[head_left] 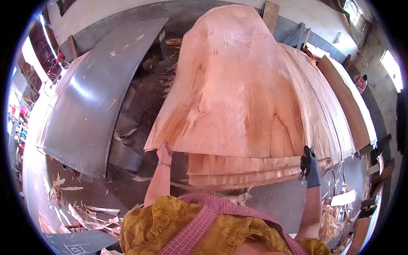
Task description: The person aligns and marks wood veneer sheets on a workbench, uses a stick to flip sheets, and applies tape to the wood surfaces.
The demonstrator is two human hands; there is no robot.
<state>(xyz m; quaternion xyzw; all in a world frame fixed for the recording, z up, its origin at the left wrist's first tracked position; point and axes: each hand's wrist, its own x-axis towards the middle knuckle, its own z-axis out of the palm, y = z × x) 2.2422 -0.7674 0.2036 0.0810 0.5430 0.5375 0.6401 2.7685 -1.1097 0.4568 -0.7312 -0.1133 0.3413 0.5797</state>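
Veneer sheet lifted over stack, near edge pinched in left hand and gloved right hand.

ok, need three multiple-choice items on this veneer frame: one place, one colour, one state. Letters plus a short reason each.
1. Where does the left hand hold the top veneer sheet?
A. its near left corner
B. its far edge
C. its middle

2. What colour is the glove on the right hand?
A. white
B. dark blue
C. orange

3. How does the top sheet lie?
A. rolled into a tube
B. spread over the veneer stack
C. flat on the floor

Key: 1 A, the bare hand with a bangle grips the sheet's near left corner. 2 B, the glove at the sheet's near right corner is dark blue. 3 B, the sheet lies spread out, with layered edges showing beneath its near edge.
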